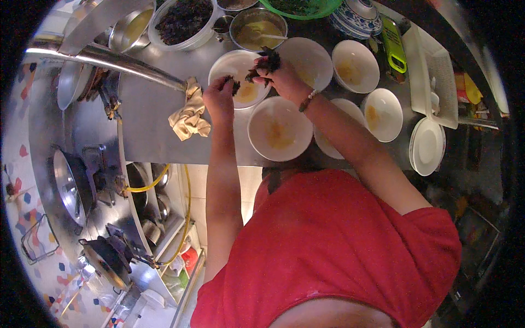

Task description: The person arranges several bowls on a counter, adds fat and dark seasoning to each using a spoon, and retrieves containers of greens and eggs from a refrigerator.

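Dark, crinkled food pieces, perhaps dried seaweed, are in both hands. My left hand [219, 96] pinches a small dark piece [234, 87] over the left side of a white bowl [219, 61]. Above the same bowl's right side, my right hand [283, 80] grips a larger dark clump [268, 63]. Yellowish-brown liquid or seasoning lies in this bowl and in the other white bowls, among them the near one [280, 129] and two at the right [355, 66], [383, 115]. A clear tub [182, 24] at the back holds more of the dark food.
A crumpled tan cloth [189, 112] lies left of the bowls. Behind them stand a metal bowl of yellowish liquid [258, 30] with a white-handled utensil, a green basket [301, 12] and a blue-and-white bowl [357, 18]. Stacked white plates [426, 145] and a white plastic basket [430, 74] are right.
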{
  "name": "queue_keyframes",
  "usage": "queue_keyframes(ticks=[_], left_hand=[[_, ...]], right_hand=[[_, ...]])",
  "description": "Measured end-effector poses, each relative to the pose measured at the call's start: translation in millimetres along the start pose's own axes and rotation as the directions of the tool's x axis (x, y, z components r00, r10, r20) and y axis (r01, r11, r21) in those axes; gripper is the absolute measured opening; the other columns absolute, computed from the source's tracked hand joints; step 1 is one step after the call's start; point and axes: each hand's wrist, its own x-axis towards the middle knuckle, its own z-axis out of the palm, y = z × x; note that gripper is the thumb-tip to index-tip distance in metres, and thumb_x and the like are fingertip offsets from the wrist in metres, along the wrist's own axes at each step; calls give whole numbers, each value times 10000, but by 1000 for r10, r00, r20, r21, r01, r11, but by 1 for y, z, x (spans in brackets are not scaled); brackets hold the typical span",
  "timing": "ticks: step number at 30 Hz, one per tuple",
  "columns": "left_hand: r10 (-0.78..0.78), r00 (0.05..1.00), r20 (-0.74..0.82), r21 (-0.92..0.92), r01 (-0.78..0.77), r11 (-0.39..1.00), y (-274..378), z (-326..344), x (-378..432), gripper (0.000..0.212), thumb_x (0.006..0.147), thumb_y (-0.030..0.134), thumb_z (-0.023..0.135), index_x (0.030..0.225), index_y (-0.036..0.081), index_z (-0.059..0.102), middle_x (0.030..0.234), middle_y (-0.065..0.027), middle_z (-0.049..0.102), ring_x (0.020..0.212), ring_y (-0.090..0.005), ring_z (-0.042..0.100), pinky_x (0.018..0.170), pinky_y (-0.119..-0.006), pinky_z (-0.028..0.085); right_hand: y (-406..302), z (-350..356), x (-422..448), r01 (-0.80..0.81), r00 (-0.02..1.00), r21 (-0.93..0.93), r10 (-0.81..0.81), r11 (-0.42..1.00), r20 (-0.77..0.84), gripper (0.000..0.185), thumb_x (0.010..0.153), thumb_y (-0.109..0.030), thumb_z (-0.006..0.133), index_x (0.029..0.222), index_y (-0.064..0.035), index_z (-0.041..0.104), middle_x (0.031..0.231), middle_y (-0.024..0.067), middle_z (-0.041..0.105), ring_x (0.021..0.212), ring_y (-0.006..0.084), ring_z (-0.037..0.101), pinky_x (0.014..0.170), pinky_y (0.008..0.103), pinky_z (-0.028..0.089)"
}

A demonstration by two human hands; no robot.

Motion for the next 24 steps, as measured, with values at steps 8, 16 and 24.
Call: queue_keyframes(ticks=[8, 16, 24], left_hand=[[-21, 991, 135, -198, 48, 979, 21, 24, -11, 246, 788, 37, 625, 1015, -52, 597, 835, -95, 649, 772, -127, 607, 658, -248, 505], [-79, 989, 126, -279, 112, 954, 30, 14, -9, 174, 790, 0, 591, 929, -104, 584, 836, -160, 633, 703, -208, 634, 663, -285, 554], [-83, 991, 101, -156, 98, 983, 24, 0, 3, 189, 768, 4, 617, 924, -96, 579, 797, -148, 627, 669, -201, 630, 616, -290, 555]], right_hand=[[-17, 3, -3, 79, 996, -94, -75, 992, 40, 143, 809, -72, 588, 923, 12, 568, 846, 78, 592, 758, 163, 596, 656, 290, 541], [-18, -4, 9, 190, 981, -409, -191, 893, 40, 210, 823, -130, 611, 961, 22, 569, 826, 71, 609, 742, 157, 618, 608, 254, 525], [-34, -7, -3, 239, 968, -437, -248, 867, 37, 205, 817, -149, 604, 947, 8, 575, 811, 88, 631, 686, 150, 627, 599, 277, 523]])
